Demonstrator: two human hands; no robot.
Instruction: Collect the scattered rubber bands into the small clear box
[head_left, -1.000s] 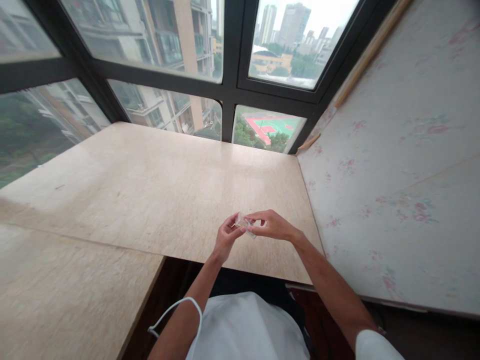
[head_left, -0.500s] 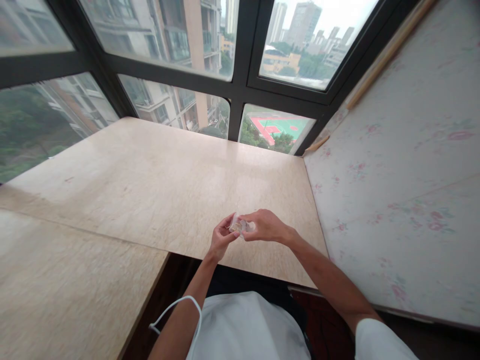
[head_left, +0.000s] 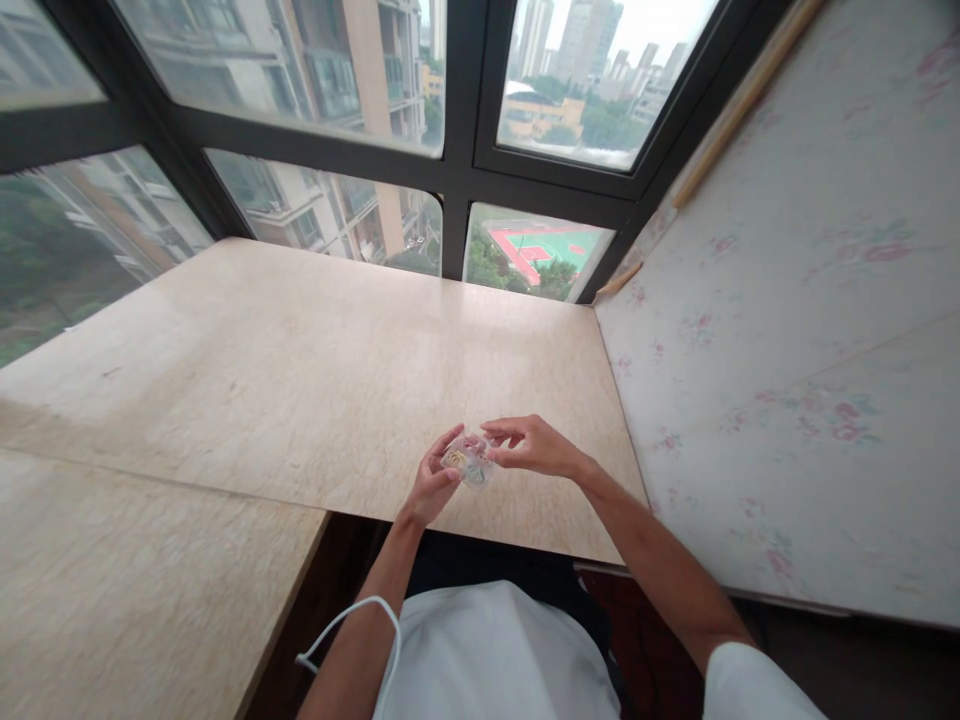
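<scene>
A small clear plastic case (head_left: 476,472) shows pink, yellow and green coiled loops inside, too small to make out their exact kind. My left hand (head_left: 436,472) grips its left side, thumb at the near edge and fingers at the far edge. At the case's right edge is my right hand (head_left: 529,443), its thumb and fingers apart. The right fingertips reach the case's rim, and whether they press on it I cannot tell. The case is held above the marble-patterned ledge (head_left: 300,370), its face tilted up towards me.
Dark-framed windows (head_left: 457,180) border the ledge at the back and left. A flower-patterned wall (head_left: 750,400) closes off the right side. A second stone-like slab (head_left: 150,590) joins at the lower left. A white cord loop (head_left: 360,603) lies by my left forearm.
The case has turned so its broad face with the coloured loops shows. My right hand's fingers have spread and loosened from it. The view has shifted slightly to the right.
</scene>
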